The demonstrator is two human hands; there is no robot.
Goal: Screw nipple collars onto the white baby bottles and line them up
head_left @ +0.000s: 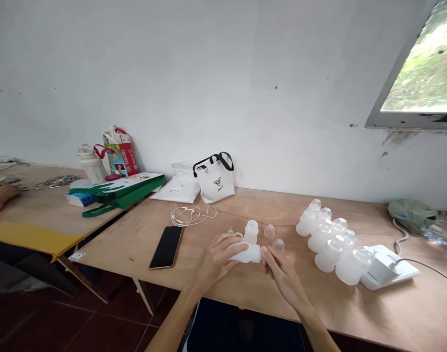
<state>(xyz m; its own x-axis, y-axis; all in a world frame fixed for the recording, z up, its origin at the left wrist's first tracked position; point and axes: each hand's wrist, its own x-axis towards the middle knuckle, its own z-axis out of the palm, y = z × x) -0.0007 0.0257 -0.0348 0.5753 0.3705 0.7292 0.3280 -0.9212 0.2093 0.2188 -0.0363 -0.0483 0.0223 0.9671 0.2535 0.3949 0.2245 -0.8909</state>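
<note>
A frosted white baby bottle point(248, 253) lies sideways above the table's front edge, its neck toward the right. My left hand point(216, 260) is wrapped around the bottle's base end. At the bottle's neck, the thumb and curled fingers of my right hand point(277, 264) grip the rim; whether they also hold a small part is hidden. Just behind stands another bottle body point(251, 231), uncapped. Near it are a clear dome cap point(269, 231), a second clear cap point(279, 244) partly behind my right hand, a teat point(230, 231) and a white ring point(238, 234).
Several capped bottles point(326, 253) stand in rows to the right, beside a white box with a cable point(386, 269). A black phone point(166, 247), white earphones point(194, 215) and a white bag point(218, 181) lie leftward. Another person's hand point(1, 195) rests at far left.
</note>
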